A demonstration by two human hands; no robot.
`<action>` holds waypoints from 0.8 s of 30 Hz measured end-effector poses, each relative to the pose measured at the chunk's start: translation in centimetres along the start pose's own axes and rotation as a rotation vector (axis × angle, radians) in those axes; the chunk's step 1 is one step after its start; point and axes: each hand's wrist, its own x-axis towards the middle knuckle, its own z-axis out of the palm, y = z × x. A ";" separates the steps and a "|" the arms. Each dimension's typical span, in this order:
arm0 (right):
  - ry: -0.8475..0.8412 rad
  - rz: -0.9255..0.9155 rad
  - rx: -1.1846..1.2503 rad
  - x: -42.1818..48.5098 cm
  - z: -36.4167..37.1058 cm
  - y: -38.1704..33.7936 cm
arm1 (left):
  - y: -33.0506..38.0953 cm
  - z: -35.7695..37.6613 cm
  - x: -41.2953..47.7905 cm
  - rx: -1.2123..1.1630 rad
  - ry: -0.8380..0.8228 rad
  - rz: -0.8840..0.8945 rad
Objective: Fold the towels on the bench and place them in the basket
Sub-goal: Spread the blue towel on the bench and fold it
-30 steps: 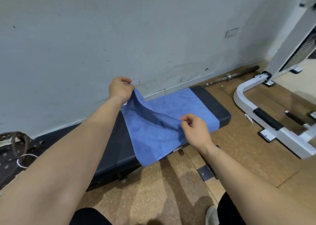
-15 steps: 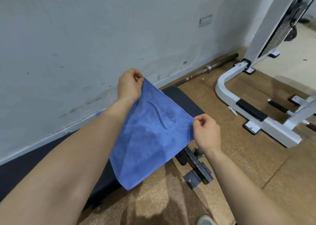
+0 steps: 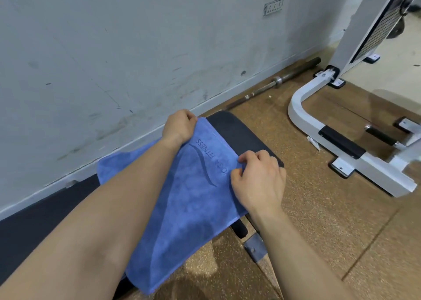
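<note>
A blue towel (image 3: 193, 208) with a stitched fitness logo lies folded over on the black padded bench (image 3: 246, 135), its near edge hanging off the bench's front. My left hand (image 3: 178, 126) pinches the towel's far right corner against the bench. My right hand (image 3: 257, 179) pinches the near right corner at the bench's front edge. My left forearm covers the towel's middle left part. No basket is in view.
A grey wall (image 3: 136, 49) runs close behind the bench. A steel barbell (image 3: 280, 80) lies along its base. A white machine frame (image 3: 341, 149) stands on the cork floor to the right. The bench's metal foot (image 3: 255, 247) sticks out below the towel.
My hands carried the lifted edge of the towel over to the right and laid it down flat on the bench, doubling the towel. The view turned right along the bench.
</note>
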 end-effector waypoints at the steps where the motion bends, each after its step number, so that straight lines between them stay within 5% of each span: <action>1: -0.005 -0.004 0.008 0.2 0.0 -0.3 | 0.1 -0.2 -0.3 -0.059 0.024 -0.002; 6: -0.072 -0.004 0.128 0.9 -0.6 -1.3 | 1.5 -2.7 -4.4 -0.295 0.081 0.106; 11: -0.083 -0.136 0.515 1.4 -2.1 -2.5 | 2.0 -5.0 -12.0 -0.435 0.009 0.214; 24: -0.287 -0.280 0.991 0.6 -4.1 -4.5 | 1.3 -8.5 -18.7 -0.668 -0.004 0.197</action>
